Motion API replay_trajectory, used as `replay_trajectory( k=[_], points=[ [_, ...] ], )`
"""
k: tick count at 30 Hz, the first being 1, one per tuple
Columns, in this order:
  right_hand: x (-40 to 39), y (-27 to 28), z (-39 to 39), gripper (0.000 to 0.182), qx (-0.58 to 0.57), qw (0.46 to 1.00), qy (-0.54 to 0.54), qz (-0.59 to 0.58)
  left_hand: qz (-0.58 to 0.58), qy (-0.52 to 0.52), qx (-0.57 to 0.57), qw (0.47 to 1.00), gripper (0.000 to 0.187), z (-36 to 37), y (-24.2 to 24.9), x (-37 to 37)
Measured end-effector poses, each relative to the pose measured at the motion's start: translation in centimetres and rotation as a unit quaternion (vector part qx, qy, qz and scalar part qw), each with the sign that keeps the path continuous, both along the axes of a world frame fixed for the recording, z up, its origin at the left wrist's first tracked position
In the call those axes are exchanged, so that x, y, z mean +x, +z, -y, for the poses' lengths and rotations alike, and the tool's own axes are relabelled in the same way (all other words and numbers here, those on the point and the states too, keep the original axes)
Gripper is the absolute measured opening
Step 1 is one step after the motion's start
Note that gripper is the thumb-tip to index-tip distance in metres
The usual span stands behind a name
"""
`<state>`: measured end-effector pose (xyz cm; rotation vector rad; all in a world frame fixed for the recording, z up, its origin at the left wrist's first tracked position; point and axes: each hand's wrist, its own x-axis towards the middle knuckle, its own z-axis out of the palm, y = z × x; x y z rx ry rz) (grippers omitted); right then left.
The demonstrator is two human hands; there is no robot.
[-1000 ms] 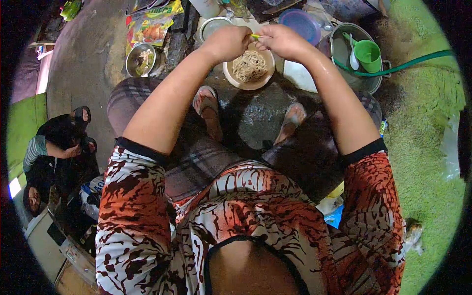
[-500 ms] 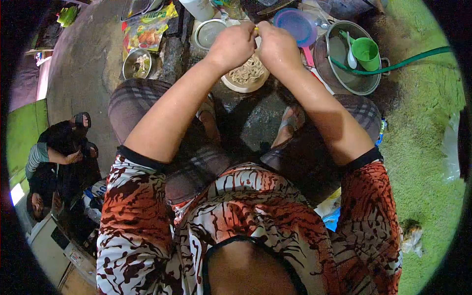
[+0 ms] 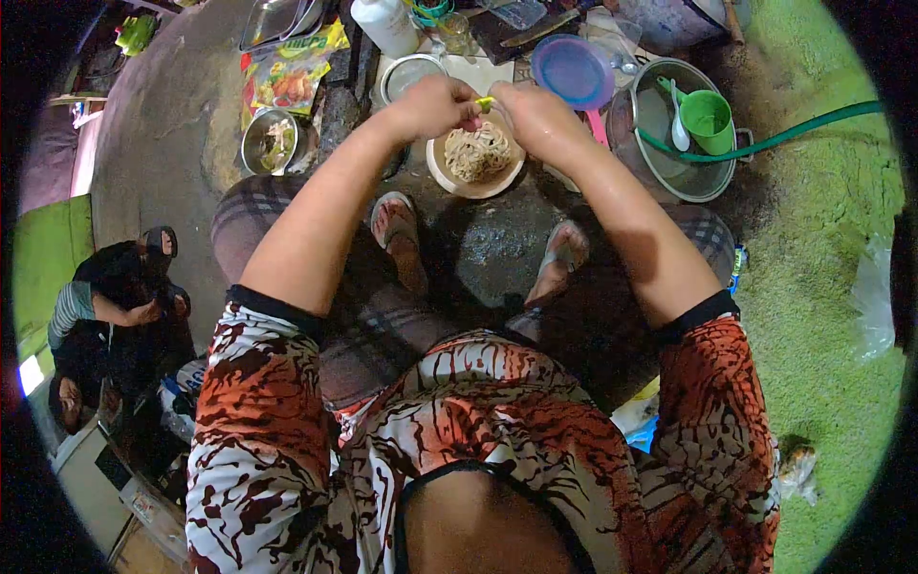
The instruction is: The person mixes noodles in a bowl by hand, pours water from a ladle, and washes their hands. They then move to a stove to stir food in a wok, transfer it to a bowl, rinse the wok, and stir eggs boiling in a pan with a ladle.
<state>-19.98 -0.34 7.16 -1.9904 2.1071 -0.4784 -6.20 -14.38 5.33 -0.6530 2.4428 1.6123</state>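
Observation:
My left hand (image 3: 435,107) pinches a small yellow-green piece (image 3: 485,102), too small to name surely. My right hand (image 3: 537,117) is closed at the other side of this piece, its fingertips touching it and partly hidden behind the hand. Just below both hands stands a pale round bowl (image 3: 470,192) on the ground, holding a heap of beige, noodle-like strips (image 3: 477,153). Neither hand touches the strips.
At right, a large metal pot (image 3: 703,182) holds a green mug (image 3: 708,122) and a white spoon (image 3: 680,132); a green hose (image 3: 813,122) crosses it. A purple strainer (image 3: 574,72), a steel bowl (image 3: 269,141) and a white bottle (image 3: 384,27) stand nearby. Another person (image 3: 124,297) sits at left.
Both hands have come lower and slightly apart, so the yellow-green piece shows more between them. The view has shifted a little, and more of the bowl and feet shows.

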Motion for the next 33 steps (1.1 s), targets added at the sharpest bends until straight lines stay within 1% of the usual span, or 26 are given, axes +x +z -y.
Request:
replay_trajectory(
  k=[1, 3, 4, 6, 7, 9, 10, 12, 13, 14, 15, 16, 18, 19, 21, 24, 26, 28, 29, 30, 33],
  points=[
    [0.0, -0.4, -0.1, 0.015, -0.001, 1.0, 0.002, 0.0, 0.0, 0.002, -0.001, 1.0, 0.025, -0.4, 0.4, 0.1],
    [0.2, -0.9, 0.1, 0.01, -0.006, 0.998, 0.008, 0.061, -0.011, 0.001, -0.169, 0.986, 0.019, -1.7, 1.3, 0.4],
    [0.4, -1.1, 0.1, 0.01, -0.006, 0.998, 0.007, 0.06, -0.011, 0.0, -0.169, 0.986, 0.019, -2.3, 1.4, 0.5],
    [1.3, -1.2, 0.4, 0.013, -0.025, 0.999, -0.014, 0.038, 0.01, -0.002, -0.35, 0.937, 0.019, -3.2, 1.5, 0.7],
    [1.8, -1.0, 0.4, 0.013, -0.024, 0.999, -0.014, 0.037, 0.009, -0.002, -0.35, 0.937, 0.019, -3.5, 1.4, 0.7],
    [2.9, -0.7, 0.4, 0.013, -0.051, 0.997, -0.057, -0.009, 0.002, 0.028, -0.379, 0.925, 0.02, -4.0, 1.4, 0.8],
    [3.3, -0.8, 0.6, 0.013, -0.051, 0.997, -0.057, -0.008, 0.003, 0.029, -0.379, 0.925, 0.02, -4.2, 1.5, 0.8],
    [4.2, -1.2, 0.6, 0.013, -0.086, 0.992, -0.085, -0.044, 0.022, 0.052, -0.379, 0.924, 0.02, -4.8, 1.6, 0.7],
    [4.5, -1.6, 0.6, 0.013, -0.086, 0.992, -0.086, -0.044, 0.022, 0.051, -0.38, 0.923, 0.02, -5.0, 1.3, 0.7],
    [4.8, -2.2, 0.7, 0.013, -0.105, 0.989, -0.094, -0.035, 0.029, 0.078, -0.371, 0.925, 0.019, -5.2, 0.9, 0.6],
    [4.8, -1.6, 1.0, 0.013, -0.126, 0.987, -0.1, -0.028, 0.033, 0.106, -0.362, 0.925, 0.018, -5.1, 1.1, 0.3],
    [4.3, -1.0, 1.1, 0.013, -0.129, 0.986, -0.101, -0.03, 0.031, 0.106, -0.365, 0.925, 0.018, -4.7, 1.2, 0.3],
    [3.1, 0.0, 1.1, 0.013, -0.006, 0.996, -0.082, 0.041, 0.01, 0.066, -0.371, 0.926, 0.017, -4.1, 1.4, 0.7],
    [2.5, -0.2, 1.2, 0.013, -0.006, 0.996, -0.083, 0.041, 0.01, 0.065, -0.371, 0.926, 0.017, -4.0, 1.4, 0.7],
    [1.4, -0.4, 1.4, 0.014, 0.03, 0.997, -0.043, 0.058, -0.004, 0.044, -0.382, 0.923, 0.017, -4.2, 1.5, 0.7],
    [2.0, -0.9, 0.4, 0.014, 0.011, 0.998, -0.05, 0.026, 0.011, 0.039, -0.37, 0.928, 0.018, -5.3, 1.8, 0.8],
    [2.7, -1.1, -0.2, 0.015, -0.01, 0.998, -0.054, 0.025, 0.007, 0.044, -0.375, 0.926, 0.018, -5.5, 1.3, 0.8],
    [3.9, -0.2, -0.3, 0.014, -0.005, 0.994, -0.11, 0.028, 0.002, 0.048, -0.38, 0.924, 0.018, -5.8, 1.2, 0.8],
    [4.0, -1.0, -0.1, 0.014, -0.011, 0.99, -0.127, 0.06, 0.013, 0.062, -0.396, 0.916, 0.017, -6.2, 1.2, 0.8],
    [4.0, -1.3, 0.0, 0.014, -0.014, 0.99, -0.133, 0.054, 0.021, 0.076, -0.413, 0.908, 0.017, -6.6, 1.3, 0.5],
    [4.2, -1.7, -0.2, 0.016, 0.025, 0.975, -0.194, 0.102, 0.003, 0.082, -0.416, 0.906, 0.016, -7.3, 1.3, 0.4]
  ],
)
